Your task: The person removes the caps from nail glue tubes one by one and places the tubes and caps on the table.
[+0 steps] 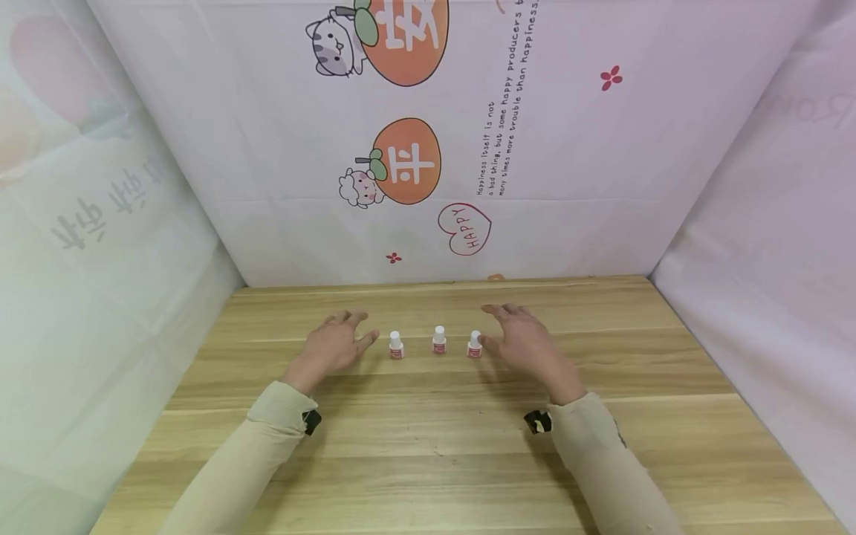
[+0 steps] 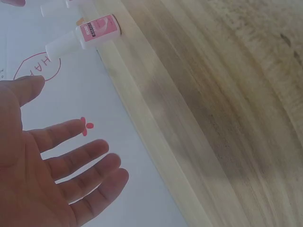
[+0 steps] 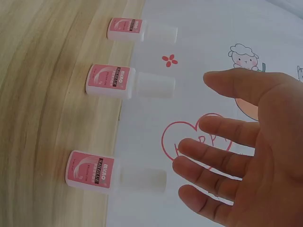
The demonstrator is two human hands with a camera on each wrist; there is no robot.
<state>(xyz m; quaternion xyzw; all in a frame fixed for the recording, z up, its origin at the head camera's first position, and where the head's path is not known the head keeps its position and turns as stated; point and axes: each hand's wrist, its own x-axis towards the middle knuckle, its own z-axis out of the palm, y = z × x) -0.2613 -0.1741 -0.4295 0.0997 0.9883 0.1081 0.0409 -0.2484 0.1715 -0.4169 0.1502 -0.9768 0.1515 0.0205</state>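
Observation:
Three small white nail glue bottles with pink labels stand upright in a row: a left bottle point(image 1: 397, 351), a middle bottle point(image 1: 438, 345) and a right bottle point(image 1: 474, 349). My left hand point(image 1: 333, 344) hovers left of the row, fingers spread, thumb apart from the left bottle. On the other side, my right hand point(image 1: 524, 340) is beside the right bottle, its thumb slightly overlapping that bottle's edge in the head view. The right wrist view shows the right bottle point(image 3: 90, 172) apart from the fingers point(image 3: 208, 177). Neither hand holds anything.
The bottles stand toward the back of a wood-grain table point(image 1: 428, 446). Behind it rises a white printed cloth point(image 1: 548, 238), with cloth walls at left point(image 1: 87, 312) and right point(image 1: 769, 245). Small dark devices sit at both wrists.

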